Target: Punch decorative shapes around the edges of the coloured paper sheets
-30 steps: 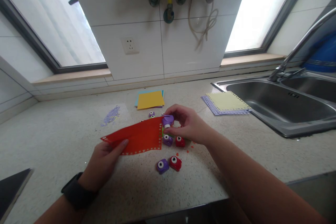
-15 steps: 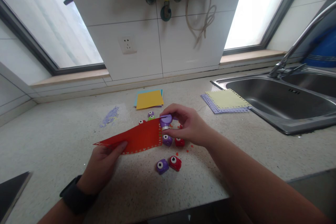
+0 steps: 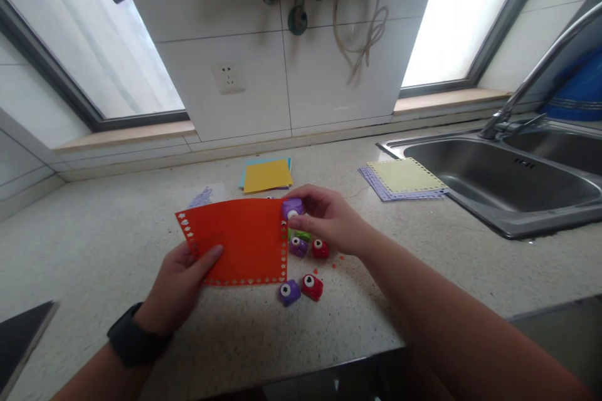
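Observation:
My left hand (image 3: 185, 276) pinches the lower left part of a red-orange sheet of paper (image 3: 239, 241), thumb on its face. Small shaped holes line the sheet's left, bottom and right edges. At the upper right corner, my right hand (image 3: 324, 216) is closed on a purple craft punch (image 3: 292, 207), which sits at the paper's edge. Below it on the counter lie another purple punch (image 3: 298, 246), a red punch (image 3: 320, 248) and a partly hidden green one (image 3: 303, 235). Nearer me are a purple punch (image 3: 289, 292) and a red punch (image 3: 311, 286).
Yellow and blue sheets (image 3: 268, 177) lie at the back. A stack of pale yellow and lilac sheets (image 3: 404, 177) with punched edges rests beside the steel sink (image 3: 470, 169). Lilac paper bits (image 3: 201, 196) lie behind the red sheet; orange bits (image 3: 333, 266) dot the counter.
The red sheet has turned its face more toward me, its left end rising. The purple punch has tilted and shifted slightly up and left, still in my right hand.

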Motion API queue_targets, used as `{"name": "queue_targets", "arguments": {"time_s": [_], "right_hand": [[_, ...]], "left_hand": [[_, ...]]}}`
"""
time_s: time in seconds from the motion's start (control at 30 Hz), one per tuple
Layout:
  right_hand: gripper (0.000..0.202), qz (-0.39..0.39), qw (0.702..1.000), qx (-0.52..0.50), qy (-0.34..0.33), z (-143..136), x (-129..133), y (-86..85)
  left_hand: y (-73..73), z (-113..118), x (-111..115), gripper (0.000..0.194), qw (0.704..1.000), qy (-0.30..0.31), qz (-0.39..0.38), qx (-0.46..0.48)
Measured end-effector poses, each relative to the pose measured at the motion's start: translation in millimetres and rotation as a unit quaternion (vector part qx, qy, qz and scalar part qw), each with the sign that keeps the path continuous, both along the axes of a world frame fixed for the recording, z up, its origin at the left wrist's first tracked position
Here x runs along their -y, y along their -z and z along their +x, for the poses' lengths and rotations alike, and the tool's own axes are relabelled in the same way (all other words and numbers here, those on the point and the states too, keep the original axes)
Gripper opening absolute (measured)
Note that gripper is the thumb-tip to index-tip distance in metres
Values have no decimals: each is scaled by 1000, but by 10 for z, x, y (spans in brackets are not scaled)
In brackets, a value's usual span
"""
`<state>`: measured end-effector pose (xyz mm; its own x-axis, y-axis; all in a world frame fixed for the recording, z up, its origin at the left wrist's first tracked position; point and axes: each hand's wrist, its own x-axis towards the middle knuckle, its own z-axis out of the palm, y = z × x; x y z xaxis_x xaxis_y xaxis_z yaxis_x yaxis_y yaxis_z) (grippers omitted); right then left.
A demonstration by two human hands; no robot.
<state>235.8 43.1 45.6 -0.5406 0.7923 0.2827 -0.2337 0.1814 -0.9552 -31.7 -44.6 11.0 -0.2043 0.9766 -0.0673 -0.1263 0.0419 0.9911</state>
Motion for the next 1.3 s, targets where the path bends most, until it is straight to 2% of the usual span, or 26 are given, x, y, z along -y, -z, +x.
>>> {"name": "queue_targets", "arguments": {"time_s": [0.2, 0.43, 0.57, 0.77, 0.93, 1.3], "right_hand": [[31, -60, 998, -14, 4, -38, -52, 46], [33, -157, 987, -38, 0, -87, -54, 79], [30, -195, 979, -61, -3, -103, -31, 43], [26, -248, 968, -36, 7, -66, -55, 45], [23, -249, 968, -1, 2, -46, -80, 92], [26, -212, 976, 43, -12, -42, -130, 227]], "left_hand": [[-32, 35, 10, 26, 998, 32, -14, 57], [-115, 76, -3, 40, 995, 32, -25, 91], [-152, 89, -1, 39, 993, 37, -31, 105], [-63, 76, 10, 39, 992, 58, -50, 96], [23, 51, 11, 43, 995, 56, -52, 67], [30, 61, -10, 49, 995, 37, -56, 69]]}}
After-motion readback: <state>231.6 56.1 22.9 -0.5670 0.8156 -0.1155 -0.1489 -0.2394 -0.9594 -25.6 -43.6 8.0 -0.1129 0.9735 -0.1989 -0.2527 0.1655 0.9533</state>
